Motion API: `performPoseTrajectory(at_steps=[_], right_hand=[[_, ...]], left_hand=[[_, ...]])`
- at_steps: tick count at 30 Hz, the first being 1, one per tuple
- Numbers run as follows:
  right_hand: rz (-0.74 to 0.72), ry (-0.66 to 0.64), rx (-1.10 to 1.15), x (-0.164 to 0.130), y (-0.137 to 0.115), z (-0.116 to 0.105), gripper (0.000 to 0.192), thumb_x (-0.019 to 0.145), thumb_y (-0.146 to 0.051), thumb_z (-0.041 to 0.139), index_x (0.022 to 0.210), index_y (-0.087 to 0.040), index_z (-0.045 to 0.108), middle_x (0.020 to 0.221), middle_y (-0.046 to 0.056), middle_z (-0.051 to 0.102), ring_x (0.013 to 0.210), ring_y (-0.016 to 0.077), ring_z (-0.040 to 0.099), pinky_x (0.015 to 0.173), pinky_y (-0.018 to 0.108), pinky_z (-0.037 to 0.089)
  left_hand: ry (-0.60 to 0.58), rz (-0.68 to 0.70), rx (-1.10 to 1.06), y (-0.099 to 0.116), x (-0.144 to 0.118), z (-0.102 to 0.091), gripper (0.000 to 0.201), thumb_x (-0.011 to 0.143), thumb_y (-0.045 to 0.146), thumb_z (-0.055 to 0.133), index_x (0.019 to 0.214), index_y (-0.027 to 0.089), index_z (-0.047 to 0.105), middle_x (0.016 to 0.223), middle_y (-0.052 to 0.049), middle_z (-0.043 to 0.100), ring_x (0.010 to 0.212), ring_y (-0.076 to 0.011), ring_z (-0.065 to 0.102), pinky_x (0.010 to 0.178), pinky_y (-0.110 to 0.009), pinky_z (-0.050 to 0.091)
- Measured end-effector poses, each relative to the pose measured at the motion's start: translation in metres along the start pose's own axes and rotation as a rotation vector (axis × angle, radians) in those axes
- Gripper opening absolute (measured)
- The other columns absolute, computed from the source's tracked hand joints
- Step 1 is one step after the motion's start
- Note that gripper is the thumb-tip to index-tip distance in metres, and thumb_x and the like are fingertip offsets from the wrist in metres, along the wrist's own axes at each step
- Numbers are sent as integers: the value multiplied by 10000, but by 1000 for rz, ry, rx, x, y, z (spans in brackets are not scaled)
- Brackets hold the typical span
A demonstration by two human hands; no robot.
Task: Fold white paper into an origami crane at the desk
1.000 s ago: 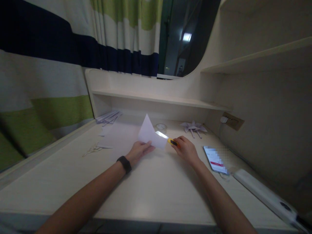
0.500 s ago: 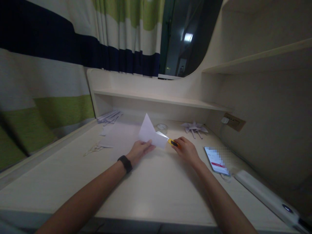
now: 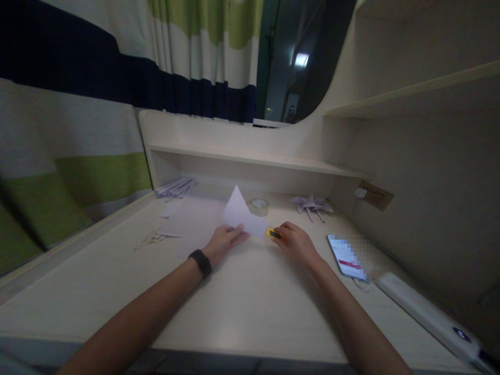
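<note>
A folded sheet of white paper [image 3: 239, 211] stands out in front of me, one pointed corner up. My left hand [image 3: 225, 240], with a black band on its wrist, pinches its lower edge between thumb and fingers. In my right hand [image 3: 295, 244] is a yellow and black utility knife [image 3: 274, 234], closed in the fingers. Its front end is at the right edge of the paper; the blade cannot be made out there. Behind the paper a roll of clear tape [image 3: 259, 206] lies on the desk.
Rolled paper sticks [image 3: 175, 188] lie at the back left, near rubber bands [image 3: 150, 238] and paper scraps. Paper pinwheels [image 3: 311, 203] rest at the back right. A phone [image 3: 347, 258] and a long white lamp [image 3: 425, 312] lie on the right. A low shelf [image 3: 250, 159] spans the back.
The knife has moved slightly left and down against the paper's right edge, and its bright blade no longer shows. The paper's raised right flap has gone down, showing more of the tape. The left hand stays put.
</note>
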State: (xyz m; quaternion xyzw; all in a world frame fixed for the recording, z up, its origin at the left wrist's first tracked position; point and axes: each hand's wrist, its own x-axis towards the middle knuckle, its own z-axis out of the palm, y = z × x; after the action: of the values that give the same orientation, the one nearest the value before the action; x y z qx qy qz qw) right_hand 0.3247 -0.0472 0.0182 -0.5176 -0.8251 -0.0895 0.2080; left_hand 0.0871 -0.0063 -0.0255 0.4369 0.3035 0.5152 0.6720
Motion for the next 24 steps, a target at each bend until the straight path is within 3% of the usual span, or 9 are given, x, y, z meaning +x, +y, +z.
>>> performPoseTrajectory(at_steps=[4,7,11,14,17,19,21,24], right_hand=[[-42,-93,45,-1,-2,1,202,841,-299,567,994,-206,660,942,58,605,810,158,563,696,237,382],[-46,-155,79,-2,-1,1,216,838,-268,561,1019,-214,666,947,57,616,808,153,575,695,225,374],[-36,-231,57,-3,1,0,216,857,-327,533,928,-202,695,893,67,635,773,158,584,670,226,365],[-26,-284,27,-3,3,1,241,857,-362,523,869,-198,700,863,72,643,747,162,585,639,232,356],[-32,-325,7,-3,2,2,213,840,-334,534,843,-198,699,846,72,647,754,172,588,628,237,349],[-47,-339,3,-4,1,3,212,839,-321,527,829,-196,698,840,74,650,754,175,588,619,240,345],[-56,-351,4,-4,1,3,222,842,-321,519,823,-192,699,838,78,654,750,175,587,616,241,346],[-65,-369,13,-3,2,4,234,843,-324,516,825,-184,702,830,85,661,760,179,586,634,244,351]], left_hand=[[-15,11,16,-3,1,0,229,805,294,671,827,68,637,1023,-168,679,965,-189,645,955,-304,480],[-44,-61,108,-2,-2,2,341,839,404,605,870,67,645,987,-174,691,888,-188,668,880,-309,516],[-93,-277,462,7,-11,7,573,804,610,515,772,59,667,804,-186,709,653,-203,678,640,-324,553],[-205,-273,825,22,-18,12,555,742,610,581,697,65,678,682,-156,699,547,-194,649,515,-287,502],[-319,-127,1110,34,-22,15,506,737,579,586,639,90,675,621,-117,684,514,-182,625,497,-273,460],[-337,72,1258,37,-22,14,428,728,539,615,710,119,695,701,-97,703,615,-194,645,594,-292,475],[-357,291,1378,33,-20,11,419,701,520,657,912,161,699,931,-90,710,863,-232,645,776,-327,466],[-523,445,1511,20,-17,3,680,691,580,653,1255,218,535,1324,-87,525,1260,-279,409,1022,-387,308]])
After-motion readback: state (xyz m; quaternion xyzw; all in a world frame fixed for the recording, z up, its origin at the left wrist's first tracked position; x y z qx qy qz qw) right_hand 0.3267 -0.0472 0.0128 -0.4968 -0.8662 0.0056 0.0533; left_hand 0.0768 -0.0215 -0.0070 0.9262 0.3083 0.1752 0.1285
